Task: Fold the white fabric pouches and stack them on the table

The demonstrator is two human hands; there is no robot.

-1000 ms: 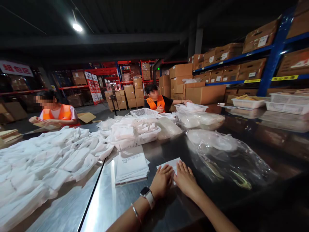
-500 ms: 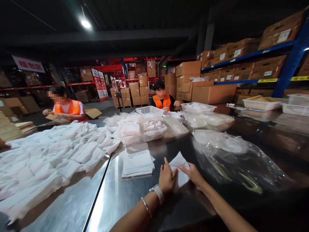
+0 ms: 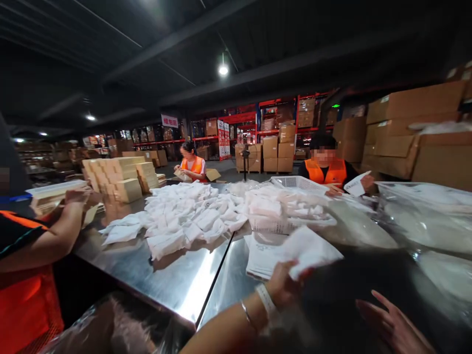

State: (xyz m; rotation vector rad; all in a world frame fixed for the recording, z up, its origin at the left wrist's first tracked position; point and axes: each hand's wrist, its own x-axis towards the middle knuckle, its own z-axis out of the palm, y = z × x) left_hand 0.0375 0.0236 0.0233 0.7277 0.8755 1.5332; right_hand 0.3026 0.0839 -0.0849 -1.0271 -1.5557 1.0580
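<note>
Shifted since the earlier frame: from between both hands, up and left to a place beside and over the folded stack [image 3: 258,258], in the case of the white sheet [image 3: 315,248]. Also drawn apart from that sheet, toward near right: see right hand [image 3: 396,322]. Carried at present by the left hand [image 3: 285,285] alone, gripped at the near edge — exact fingertip placement too blurred to tell. Read right hand as spread, with fingers pointing left over the metal table [image 3: 162,270] and nothing visible in the grasp. Note the governing relation: from the left hand, sheet directed toward the far side and to the right, with long axis running roughly left to right and right corner free. To be judged nearer to both sheet and stack: left hand, by a clear margin over the right. In view, with sheet overlapping the right part of the stack; contact between the two not possible to tell. For reference, on the far side of the stack: white basket [image 3: 269,225], filled with white pieces. To the left, across the table seam [image 3: 216,280]: loose white pile [image 3: 191,211]. To the right: clear plastic bags [image 3: 427,226] — well apart from the sheet.
</note>
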